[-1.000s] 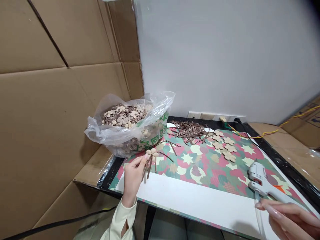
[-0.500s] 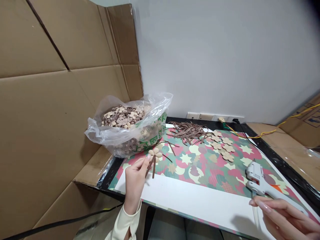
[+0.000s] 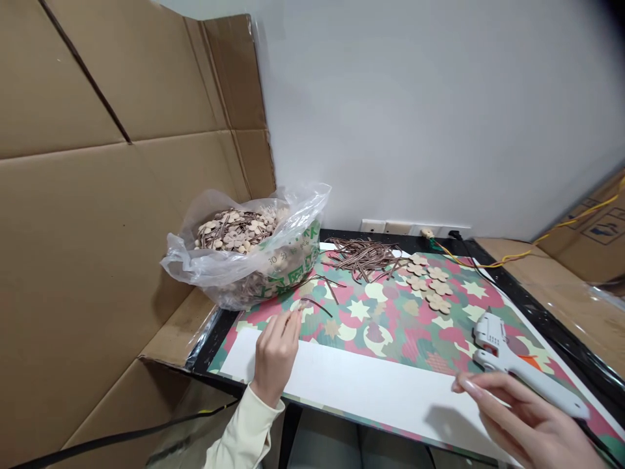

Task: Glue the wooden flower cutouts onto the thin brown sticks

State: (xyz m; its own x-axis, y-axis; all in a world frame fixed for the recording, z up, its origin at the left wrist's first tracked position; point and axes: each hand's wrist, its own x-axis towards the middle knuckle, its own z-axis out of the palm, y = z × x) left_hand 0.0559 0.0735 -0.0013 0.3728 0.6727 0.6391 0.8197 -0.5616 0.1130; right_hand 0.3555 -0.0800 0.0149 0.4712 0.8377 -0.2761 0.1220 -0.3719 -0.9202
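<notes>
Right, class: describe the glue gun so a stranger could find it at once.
Start at the patterned mat covering the table. Near its right edge, past the row of wooden flowers, lies the glue gun, just beyond the right hand. It is the only white plastic tool there.

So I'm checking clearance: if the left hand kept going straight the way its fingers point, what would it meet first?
The left hand points up and away over the patterned mat. First in line looks like the loose brown strips just past its fingertips, then the plastic bag of pieces behind; depth is hard to judge.
</notes>
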